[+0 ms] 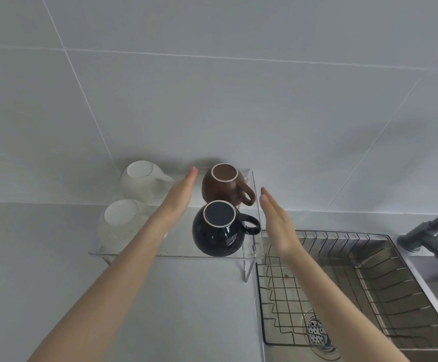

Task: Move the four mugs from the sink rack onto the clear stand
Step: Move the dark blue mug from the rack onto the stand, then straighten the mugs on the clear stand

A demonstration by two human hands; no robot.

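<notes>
Nearest me, my two bare forearms reach forward over a pale grey countertop (186,309). To the right, sunk in the counter, the steel sink (421,278) holds a wire sink rack (343,283), which has no mugs in it, with a dark faucet (432,231) at its far right.

My left hand (180,195) and right hand (278,220) are both open and flat, palms facing each other, holding nothing. They flank the right half of the clear stand (176,253), apparently just clear of the mugs.

All four mugs sit upside down on the stand (likely to drain): a black mug (219,229) near right, a brown mug (223,186) behind it, a white mug (122,220) near left, another white mug (142,181) far left. The task looks complete.

Beyond, a wall of large pale grey tiles (238,100) rises.
</notes>
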